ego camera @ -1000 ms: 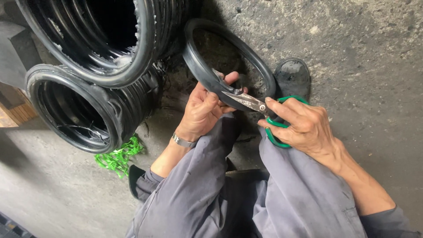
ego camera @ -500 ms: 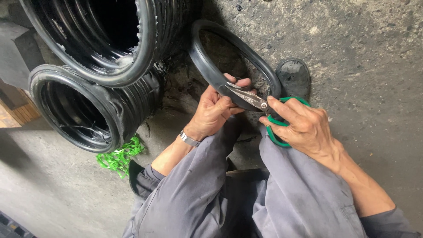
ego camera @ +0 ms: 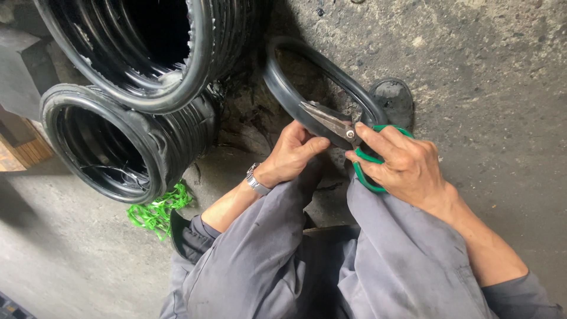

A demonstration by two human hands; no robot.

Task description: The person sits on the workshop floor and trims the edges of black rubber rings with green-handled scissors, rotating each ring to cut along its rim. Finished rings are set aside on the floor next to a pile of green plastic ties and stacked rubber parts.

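Note:
My left hand (ego camera: 292, 155) grips the lower edge of a black rubber ring (ego camera: 283, 88) that stands on the concrete floor between my knees. My right hand (ego camera: 401, 162) holds green-handled scissors (ego camera: 339, 127), fingers through the loops. The metal blades lie across the ring's rim just above my left thumb. A metal watch sits on my left wrist. Grey trouser legs fill the lower middle of the view.
Two stacks of black rubber rings (ego camera: 127, 145) lie on their sides at the upper left. Green plastic strapping (ego camera: 156, 210) lies on the floor below them. A black shoe toe (ego camera: 393, 97) shows behind the ring. A wooden block (ego camera: 23, 145) sits at the left edge.
The ring has been turned slightly in my left hand, and the scissor blades have slid further along its rim. Both hands shifted a little toward the right.

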